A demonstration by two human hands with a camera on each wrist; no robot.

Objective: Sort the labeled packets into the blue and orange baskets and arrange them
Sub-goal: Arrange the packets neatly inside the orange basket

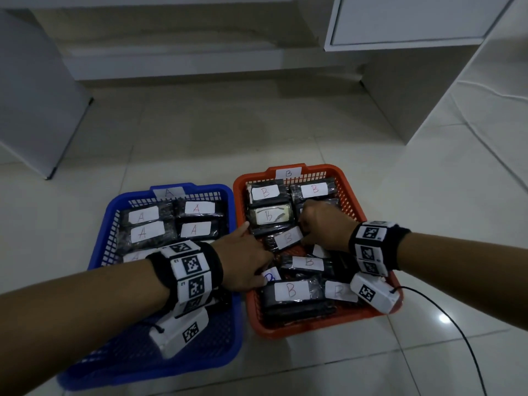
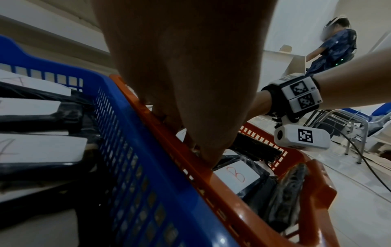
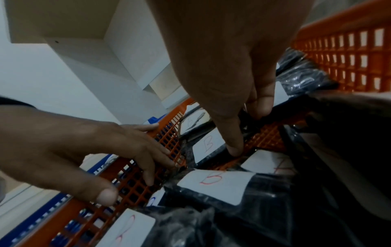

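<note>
On the floor, a blue basket (image 1: 114,201) tagged A holds several black packets with white A labels (image 1: 197,208). Beside it on the right, an orange basket (image 1: 351,201) tagged B holds several B packets (image 1: 291,291), the nearer ones lying askew. My left hand (image 1: 254,252) reaches across, its straight spread fingers (image 3: 148,160) resting on the orange basket's left mesh wall (image 3: 169,143). Inside the orange basket, my right hand (image 1: 311,230) pinches the right end of a tilted B packet (image 1: 288,238), thumb (image 3: 234,147) against its edge and fingers curled behind.
A black cable (image 1: 463,338) runs over the tiled floor right of the orange basket. A white cabinet (image 1: 400,21) hangs at the back and a grey panel (image 1: 34,110) stands at the left. Another person (image 2: 332,48) works in the background.
</note>
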